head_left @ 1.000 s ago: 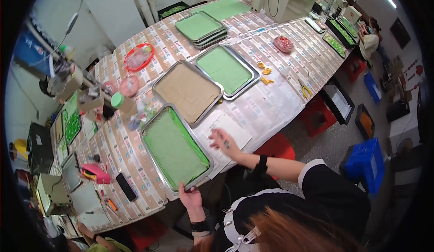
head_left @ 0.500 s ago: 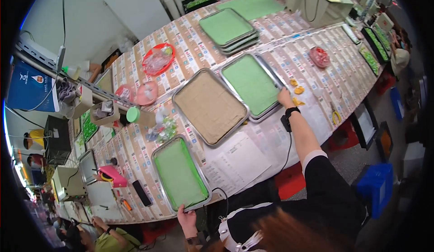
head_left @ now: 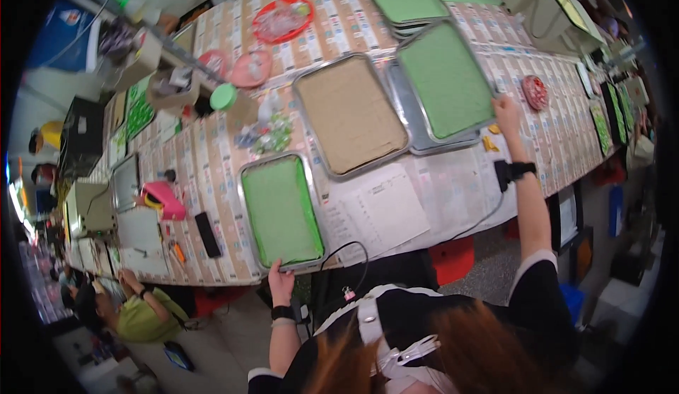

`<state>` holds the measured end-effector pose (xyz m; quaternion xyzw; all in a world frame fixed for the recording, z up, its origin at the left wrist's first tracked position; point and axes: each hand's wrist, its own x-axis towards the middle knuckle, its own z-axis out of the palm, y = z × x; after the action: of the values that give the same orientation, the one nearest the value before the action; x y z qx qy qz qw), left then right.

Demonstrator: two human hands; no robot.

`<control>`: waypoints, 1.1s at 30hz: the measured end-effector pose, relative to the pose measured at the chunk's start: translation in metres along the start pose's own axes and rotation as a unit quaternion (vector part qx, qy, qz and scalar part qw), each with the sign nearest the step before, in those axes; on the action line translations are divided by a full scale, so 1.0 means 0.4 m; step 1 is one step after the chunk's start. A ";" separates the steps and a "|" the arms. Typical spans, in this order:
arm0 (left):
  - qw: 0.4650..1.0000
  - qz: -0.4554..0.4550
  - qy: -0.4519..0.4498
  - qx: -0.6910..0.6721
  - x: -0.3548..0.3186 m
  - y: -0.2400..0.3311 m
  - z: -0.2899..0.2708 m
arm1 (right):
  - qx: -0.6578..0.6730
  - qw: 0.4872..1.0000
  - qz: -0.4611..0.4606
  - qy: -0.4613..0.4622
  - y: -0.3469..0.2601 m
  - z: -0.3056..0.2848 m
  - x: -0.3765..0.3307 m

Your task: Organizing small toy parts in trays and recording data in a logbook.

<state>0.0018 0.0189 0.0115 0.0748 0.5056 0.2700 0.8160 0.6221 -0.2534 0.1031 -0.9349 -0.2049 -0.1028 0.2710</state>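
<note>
We hold far tray (head_left: 462, 134), right fingers (head_left: 501, 103) closed | left fingers (head_left: 276, 269) pinch near tray (head_left: 317, 206) | keep level (corner-held, may tip)

2 hand-held trays (head_left: 318, 215), 1 green-lidded jar (head_left: 226, 98)

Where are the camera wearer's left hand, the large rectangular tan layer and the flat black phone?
Left hand (head_left: 281, 287): head view, its middle.
Large rectangular tan layer (head_left: 351, 116): head view, its middle.
Flat black phone (head_left: 207, 235): head view, top face.

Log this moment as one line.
Left hand: holding near green tray; right hand: gripping right green tray; grey tray: partly covered by right green tray
</note>
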 end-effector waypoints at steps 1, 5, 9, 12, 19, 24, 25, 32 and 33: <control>1.000 -0.010 0.000 -0.002 -0.003 -0.002 -0.007 | 0.029 0.999 0.001 -0.018 0.024 -0.028 -0.017; 0.999 -0.007 0.028 -0.015 -0.046 -0.004 -0.099 | 0.234 0.944 0.131 -0.191 -0.134 -0.065 -0.150; 1.000 0.000 0.018 -0.024 -0.043 -0.003 -0.152 | 0.232 0.864 0.151 -0.421 -0.417 -0.003 -0.287; 0.999 0.015 -0.014 -0.031 0.018 -0.020 -0.152 | 0.202 0.839 0.074 -0.500 -0.567 0.135 -0.403; 0.990 0.099 -0.075 -0.065 0.015 -0.047 -0.108 | 0.201 0.841 -0.012 -0.503 -0.786 0.340 -0.679; 0.991 0.081 -0.022 -0.105 -0.049 -0.005 -0.113 | 0.180 0.864 -0.037 -0.468 -0.854 0.390 -0.791; 0.990 0.079 -0.020 -0.114 -0.055 0.004 -0.118 | 0.156 0.852 -0.060 -0.496 -0.859 0.396 -0.809; 0.987 0.133 -0.025 0.088 0.020 0.011 -0.183 | 0.044 0.708 -0.064 -0.702 -0.840 0.446 -0.851; 0.995 0.086 -0.010 0.043 0.038 0.020 -0.202 | 0.040 0.718 -0.049 -0.693 -0.837 0.441 -0.844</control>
<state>-0.0659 0.0213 -0.0360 0.1561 0.5000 0.3167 0.7908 0.1876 -0.0097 0.0096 -0.7213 -0.3853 0.5692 0.0848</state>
